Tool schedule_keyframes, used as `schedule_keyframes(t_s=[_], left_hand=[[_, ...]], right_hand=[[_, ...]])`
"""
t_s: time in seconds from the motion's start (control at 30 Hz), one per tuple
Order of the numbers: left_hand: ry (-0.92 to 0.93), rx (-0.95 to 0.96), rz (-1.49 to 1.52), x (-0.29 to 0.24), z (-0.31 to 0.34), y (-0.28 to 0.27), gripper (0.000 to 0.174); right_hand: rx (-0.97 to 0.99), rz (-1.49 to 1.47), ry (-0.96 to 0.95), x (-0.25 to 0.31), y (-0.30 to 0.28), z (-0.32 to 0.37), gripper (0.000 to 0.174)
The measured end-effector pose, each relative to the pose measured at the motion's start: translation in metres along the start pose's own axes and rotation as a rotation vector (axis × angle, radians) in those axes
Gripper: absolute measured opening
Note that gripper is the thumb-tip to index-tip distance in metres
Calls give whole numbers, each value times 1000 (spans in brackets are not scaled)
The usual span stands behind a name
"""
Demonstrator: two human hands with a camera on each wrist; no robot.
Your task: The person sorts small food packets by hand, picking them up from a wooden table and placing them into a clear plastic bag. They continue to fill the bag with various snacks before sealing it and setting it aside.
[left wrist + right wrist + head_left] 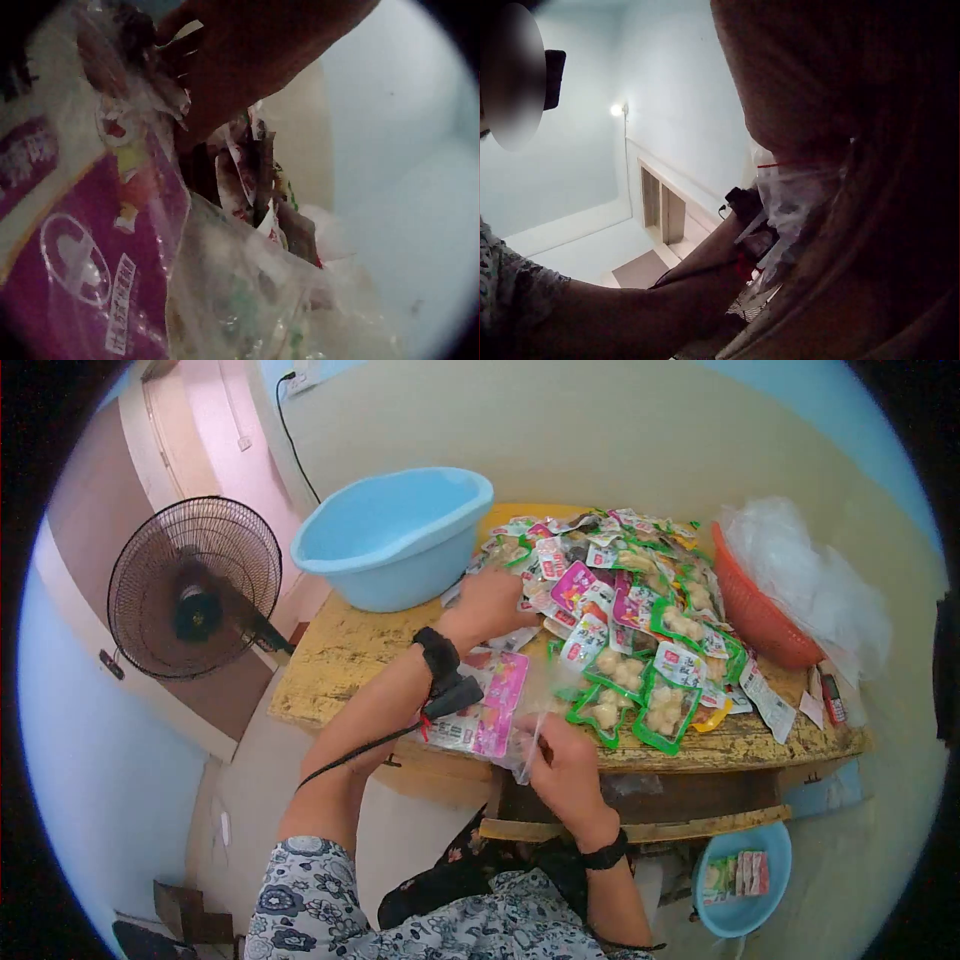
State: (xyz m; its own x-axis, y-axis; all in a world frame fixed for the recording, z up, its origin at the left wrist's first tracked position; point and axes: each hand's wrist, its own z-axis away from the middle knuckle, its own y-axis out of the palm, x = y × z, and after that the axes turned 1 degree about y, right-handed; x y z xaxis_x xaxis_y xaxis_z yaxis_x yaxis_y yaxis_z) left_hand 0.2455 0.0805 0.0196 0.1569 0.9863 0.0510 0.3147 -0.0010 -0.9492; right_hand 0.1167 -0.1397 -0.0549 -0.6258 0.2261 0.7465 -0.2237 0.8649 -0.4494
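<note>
A heap of small snack packets [640, 620], green, pink and white, covers the right part of a worn yellow wooden table [340, 650]. My left hand [490, 605] reaches into the heap's near left side, and its fingers [180, 52] curl on a few crumpled packets. A clear plastic bag [490, 710] holding pink and purple packets [90, 247] lies at the table's front edge. My right hand [560, 755] pinches the bag's rim there. In the right wrist view the hand [855, 150] fills the frame, with the bag [795, 202] just behind it.
A light blue basin [395, 535] stands at the table's back left. A red basket [760, 610] with clear plastic bags [810, 580] sits at the right edge. A floor fan [195, 585] stands to the left. A small blue bowl [745, 875] with packets sits below the table.
</note>
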Motion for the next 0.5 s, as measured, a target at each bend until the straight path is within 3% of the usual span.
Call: schedule_keyframes(t_s=[0.23, 0.43, 0.5], left_hand=[[-12, 43, -142, 2, -3, 4, 24], [-28, -260, -187, 16, 31, -49, 13], [-38, -443, 51, 20, 44, -63, 16]], right_hand=[[-19, -11, -23, 7, -6, -1, 17], [-33, -31, -17, 7, -8, -1, 19], [-98, -82, 9, 6, -6, -1, 17]])
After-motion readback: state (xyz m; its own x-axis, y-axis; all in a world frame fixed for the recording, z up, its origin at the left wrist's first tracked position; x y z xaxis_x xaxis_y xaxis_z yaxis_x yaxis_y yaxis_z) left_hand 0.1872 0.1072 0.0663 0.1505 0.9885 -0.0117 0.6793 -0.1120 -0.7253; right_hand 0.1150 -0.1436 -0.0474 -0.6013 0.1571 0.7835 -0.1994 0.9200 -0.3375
